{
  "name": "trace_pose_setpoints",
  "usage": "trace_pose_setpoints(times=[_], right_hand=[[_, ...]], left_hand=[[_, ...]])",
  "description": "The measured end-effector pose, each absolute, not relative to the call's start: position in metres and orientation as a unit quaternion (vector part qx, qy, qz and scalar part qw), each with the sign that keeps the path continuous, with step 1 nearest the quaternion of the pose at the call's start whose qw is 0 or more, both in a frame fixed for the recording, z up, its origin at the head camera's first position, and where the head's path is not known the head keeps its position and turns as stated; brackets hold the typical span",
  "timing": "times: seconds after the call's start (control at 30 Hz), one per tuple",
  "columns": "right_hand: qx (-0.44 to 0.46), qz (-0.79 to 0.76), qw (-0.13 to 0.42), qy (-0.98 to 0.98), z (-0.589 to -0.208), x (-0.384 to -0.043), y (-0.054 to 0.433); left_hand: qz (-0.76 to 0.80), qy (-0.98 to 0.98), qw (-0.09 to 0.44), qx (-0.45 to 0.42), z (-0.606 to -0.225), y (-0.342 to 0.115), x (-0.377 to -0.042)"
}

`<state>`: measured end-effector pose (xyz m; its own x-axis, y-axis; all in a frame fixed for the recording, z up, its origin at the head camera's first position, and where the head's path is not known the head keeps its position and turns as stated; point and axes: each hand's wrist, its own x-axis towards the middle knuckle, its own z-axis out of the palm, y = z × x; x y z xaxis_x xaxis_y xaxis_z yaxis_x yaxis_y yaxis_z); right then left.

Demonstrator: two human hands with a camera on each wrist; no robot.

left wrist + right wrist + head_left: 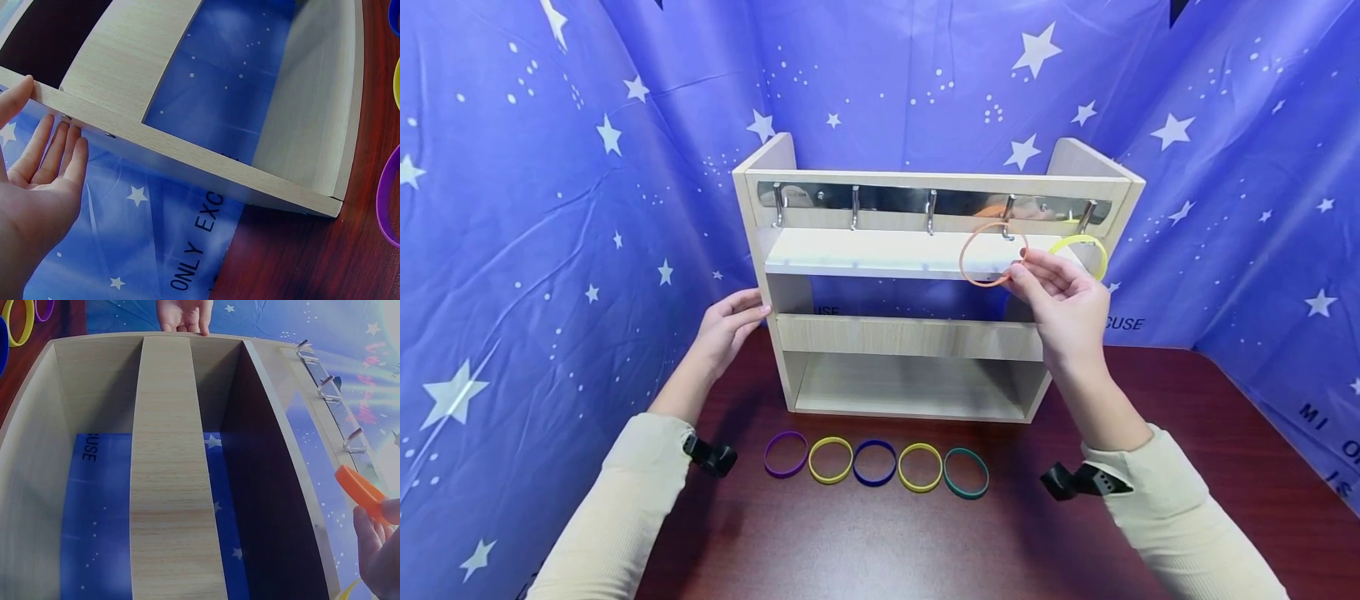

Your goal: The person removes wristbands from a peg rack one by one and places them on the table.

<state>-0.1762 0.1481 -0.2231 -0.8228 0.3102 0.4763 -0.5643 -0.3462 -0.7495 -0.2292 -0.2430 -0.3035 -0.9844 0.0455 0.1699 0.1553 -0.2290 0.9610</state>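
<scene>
An orange silicone wristband (962, 254) is pinched between the thumb and fingers of my right hand (1071, 312), in front of the fourth hook (1009, 215) from the left. In the right wrist view the orange wristband (359, 490) is close to the hook rail. Beyond that hand, a yellow wristband (1103, 257) hangs at the rightmost hook (1086, 217). My left hand (724, 329) touches the left side panel of the wooden shelf (910, 337). Its thumb is at the panel's front edge and its fingers reach along the outer face in the left wrist view.
Several wristbands lie in a row on the dark red table (820, 542): purple (767, 463), yellow (813, 470), blue (875, 483), another yellow (902, 475) and green (967, 495). The metal rail's other hooks (854, 208) hold nothing. A blue star-patterned curtain (880, 83) hangs behind.
</scene>
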Motion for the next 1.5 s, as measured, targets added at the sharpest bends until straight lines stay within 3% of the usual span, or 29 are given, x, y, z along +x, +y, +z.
trace_pose_setpoints(times=[0.77, 1.5], right_hand=[[0.149, 0.806, 0.285, -0.497, -0.229, -0.152, 0.16], [0.15, 0.803, 0.209, -0.538, -0.261, -0.141, 0.169]], left_hand=[[-0.785, -0.613, 0.037, -0.082, -0.304, -0.242, -0.229], [-0.78, -0.619, 0.039, -0.083, -0.304, -0.242, -0.228]])
